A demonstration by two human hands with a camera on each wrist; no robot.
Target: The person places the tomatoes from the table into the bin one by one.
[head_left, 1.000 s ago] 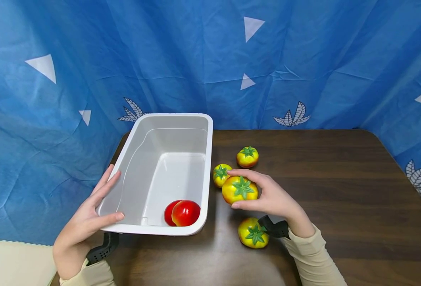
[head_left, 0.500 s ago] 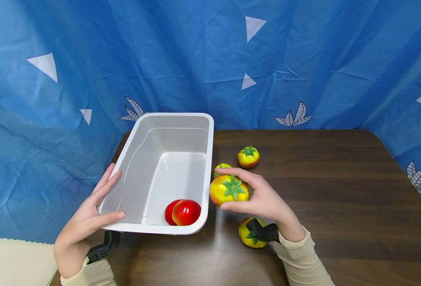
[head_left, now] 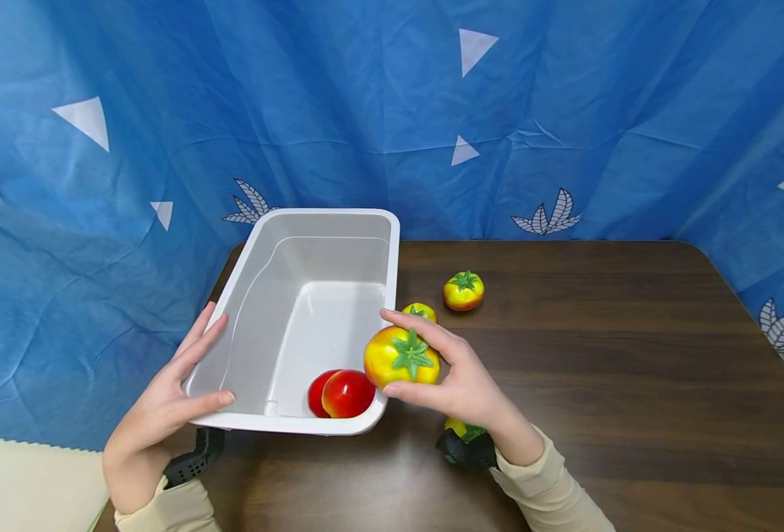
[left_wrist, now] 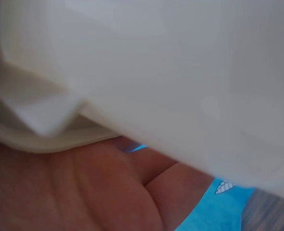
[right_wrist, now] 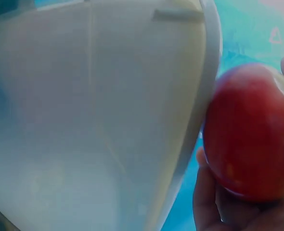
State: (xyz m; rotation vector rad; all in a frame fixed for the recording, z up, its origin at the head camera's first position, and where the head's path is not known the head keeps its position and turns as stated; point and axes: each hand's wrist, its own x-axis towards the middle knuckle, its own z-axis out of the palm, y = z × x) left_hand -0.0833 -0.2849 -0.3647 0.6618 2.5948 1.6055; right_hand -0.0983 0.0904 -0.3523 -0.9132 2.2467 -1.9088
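My left hand [head_left: 168,399] holds the near left corner of a white plastic bin [head_left: 298,424], its thumb over the rim. In the left wrist view the palm lies against the bin's outer wall [left_wrist: 156,72]. My right hand [head_left: 461,377] grips a yellow toy tomato [head_left: 388,358] with a green leafy top, thumb and fingers on either side. It hangs at the bin's right rim. From the right wrist view, the red underside of this tomato [right_wrist: 252,134] shows beside the bin's wall [right_wrist: 94,120]. Two red tomatoes [head_left: 348,394] sit in the bin's near right corner.
Another yellow tomato [head_left: 463,290] stands on the brown wooden table [head_left: 598,355]. A second [head_left: 421,311] is partly hidden behind my right hand, and a third [head_left: 457,426] lies mostly beneath the wrist camera. Blue curtain [head_left: 365,111] hangs behind and at both sides.
My right hand has carried the yellow toy tomato leftward, from beside the bin to over its right rim. My left hand stays on the bin, which has hardly moved.
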